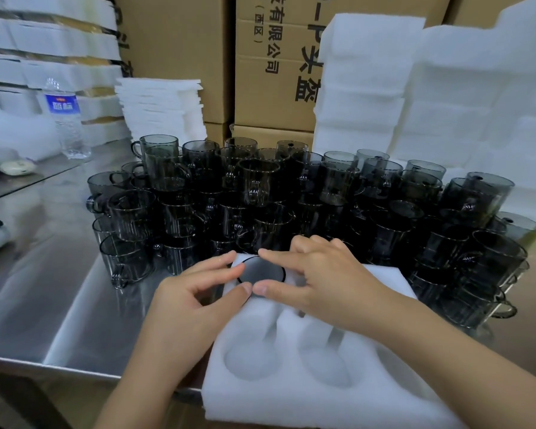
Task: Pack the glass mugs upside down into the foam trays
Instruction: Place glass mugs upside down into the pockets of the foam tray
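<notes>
Step in hand: seating one mug [262, 271] upside down in the far-left cavity of the tray [291, 407]. Only its dark round base showed, about level with the foam top, so I judged it nearly or fully down.

My left hand [195, 287] and right hand [319, 275] met over it. Thumb and forefinger of each curved round the base, one hand per side, thumb tips almost touching at the near edge. Both hands were clamped on that mug and held nothing else.

Next move, as I judged it: let go, reach past to the pile of mugs [291, 193] just beyond the tray, take one, flip it, seat it in a free cavity. Two empty cavities [254, 363] lay nearer me than the hands, below my wrists. The pile was tight and stacked, so lifting one out would need care. The tray seemed to overhang the surface [44, 289] edge toward me.
</notes>
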### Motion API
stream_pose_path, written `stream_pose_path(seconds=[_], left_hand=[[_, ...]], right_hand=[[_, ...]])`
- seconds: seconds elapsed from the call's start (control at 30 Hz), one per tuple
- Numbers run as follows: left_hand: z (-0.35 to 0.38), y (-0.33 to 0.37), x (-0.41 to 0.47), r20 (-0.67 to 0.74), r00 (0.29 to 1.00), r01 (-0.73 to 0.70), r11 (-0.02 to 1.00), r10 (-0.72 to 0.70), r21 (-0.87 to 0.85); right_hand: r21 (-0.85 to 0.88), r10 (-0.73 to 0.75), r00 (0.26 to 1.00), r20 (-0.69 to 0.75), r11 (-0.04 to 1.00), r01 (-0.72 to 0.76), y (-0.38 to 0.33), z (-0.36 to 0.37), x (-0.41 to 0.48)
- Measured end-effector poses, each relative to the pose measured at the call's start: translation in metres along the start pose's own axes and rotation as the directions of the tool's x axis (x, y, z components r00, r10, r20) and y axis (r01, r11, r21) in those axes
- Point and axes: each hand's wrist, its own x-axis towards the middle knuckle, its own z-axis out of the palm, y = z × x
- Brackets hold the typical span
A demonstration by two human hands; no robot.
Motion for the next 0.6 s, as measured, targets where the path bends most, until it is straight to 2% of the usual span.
stream_pose_path(seconds=[0.17, 0.23, 0.3, 0.33, 0.43, 0.5, 0.57, 0.6], left_hand=[[0.0, 0.005, 0.01, -0.019, 0.985, -0.164, 0.973, 0.169, 0.161], [0.004, 0.008, 0.015, -0.027, 0.949, -0.299, 0.925, 0.314, 0.233], [0.008, 0.011, 0.019, 0.036, 0.914, -0.401, 0.89, 0.404, 0.216], [0.009, 0.012, 0.021, 0.076, 0.915, -0.403, 0.899, 0.396, 0.172], [0.008, 0.011, 0.024, 0.169, 0.961, -0.227, 0.973, 0.22, 0.026], [0.008, 0.009, 0.023, 0.161, 0.97, -0.193, 0.98, 0.183, 0.045], [0.009, 0.007, 0.022, 0.143, 0.972, -0.193, 0.98, 0.185, 0.046], [0.009, 0.006, 0.022, 0.143, 0.97, -0.201, 0.979, 0.195, 0.028]], right_hand=[[0.04, 0.009, 1.0, -0.004, 0.999, -0.009, 0.002, 0.0, 0.001], [0.032, 0.009, 1.0, -0.025, 0.999, -0.008, 0.003, 0.001, 0.001], [0.021, -0.004, 0.999, -0.054, 1.0, 0.005, 0.002, 0.002, 0.001], [0.02, -0.014, 0.998, -0.067, 1.0, 0.015, 0.002, 0.003, 0.001], [0.093, -0.04, 0.994, -0.105, 0.994, 0.05, 0.002, 0.003, -0.002], [0.277, -0.002, 0.99, -0.143, 0.96, 0.041, 0.003, 0.0, -0.004], [0.489, 0.092, 0.958, -0.271, 0.87, 0.055, 0.005, -0.008, 0.001], [0.539, 0.139, 0.923, -0.358, 0.838, 0.083, 0.006, -0.014, 0.006]])
